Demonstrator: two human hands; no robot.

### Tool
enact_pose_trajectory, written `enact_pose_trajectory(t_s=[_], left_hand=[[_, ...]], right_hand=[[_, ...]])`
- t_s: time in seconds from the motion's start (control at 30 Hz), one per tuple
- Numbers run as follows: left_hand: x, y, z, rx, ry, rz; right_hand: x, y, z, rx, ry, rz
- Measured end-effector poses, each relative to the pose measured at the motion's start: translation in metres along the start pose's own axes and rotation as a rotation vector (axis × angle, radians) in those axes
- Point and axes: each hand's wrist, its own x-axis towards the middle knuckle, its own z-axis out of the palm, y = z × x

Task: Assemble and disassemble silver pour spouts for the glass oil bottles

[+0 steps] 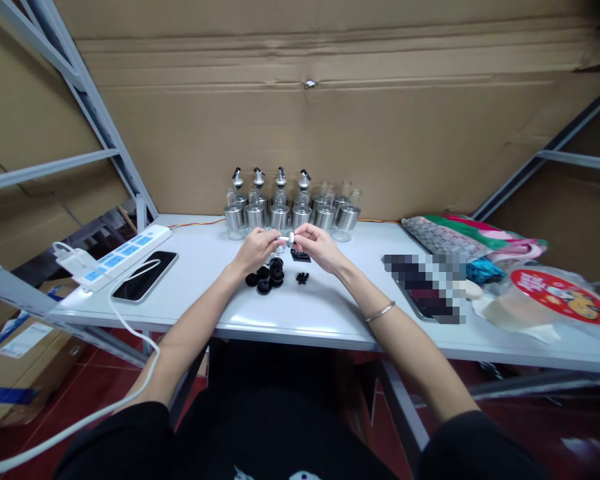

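Between my two hands, above the white table (330,313), is a small silvery pourer part (290,239) with a thin stem and a wider round end. My left hand (258,249) pinches the stem side. The fingers of my right hand (316,245) close on the round end. Just below lie several black round rubber stoppers (265,285) in a loose pile. Tiny black pieces (303,278) sit in a small cluster beside them. More black parts (300,255) lie partly hidden under my right hand.
Glass bottles with metal sleeves (279,217) stand in rows at the back; several carry pourers (281,176). At left are a power strip (125,257), a phone (146,276) and a white cable (155,353). A pixelated device (425,287), cloth bags (460,240) and a red-lidded tub (560,297) lie right.
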Motion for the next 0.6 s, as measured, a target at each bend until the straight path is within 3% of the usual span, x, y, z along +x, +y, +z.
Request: enact_pose_trajectory(t_s=[0.2,0.37,0.6], left_hand=[[0.000,-0.001,-0.004,-0.126,-0.029,-0.111],[0.004,0.001,-0.011,-0.353,-0.109,-0.312],[0.006,-0.001,-0.009,-0.645,-0.129,-0.458]], right_hand=[[0.002,0.001,0.006,-0.081,0.030,-0.068],[0.001,0.001,0.011,-0.268,0.070,-0.158],[-0.003,-0.002,0.010,-0.815,0.074,-0.522]])
